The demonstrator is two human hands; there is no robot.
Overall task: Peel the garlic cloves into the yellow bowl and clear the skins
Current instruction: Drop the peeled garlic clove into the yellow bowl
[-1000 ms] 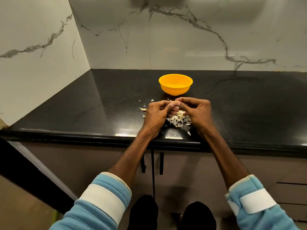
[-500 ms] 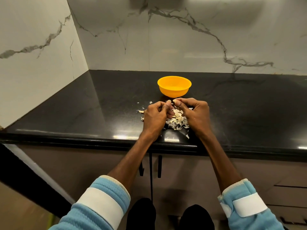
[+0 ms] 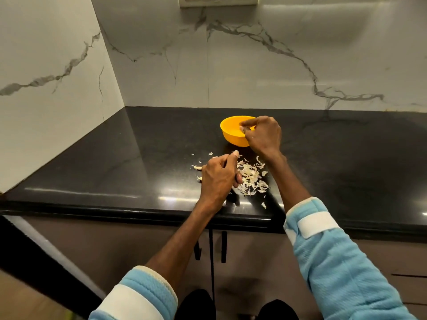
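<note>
The yellow bowl [image 3: 231, 135] stands on the black countertop [image 3: 138, 162]. My right hand [image 3: 263, 135] reaches over the bowl's right rim, with its fingertips pinched together on a small pale garlic clove above the inside. My left hand [image 3: 218, 176] rests on the counter nearer the front edge, fingers curled and thumb pointing up; I see nothing in it. A heap of pale garlic skins [image 3: 250, 179] lies just right of that hand. Two unpeeled cloves [image 3: 196, 167] lie just to its left.
Marble walls close off the counter at the back and on the left. A few stray skin flakes [image 3: 263, 205] lie near the counter's front edge. Cabinet doors with dark handles [image 3: 223, 247] are below.
My right hand has left the left hand and gone forward from above the skin heap to over the bowl. The left hand stays by the heap. The camera has tilted upward.
</note>
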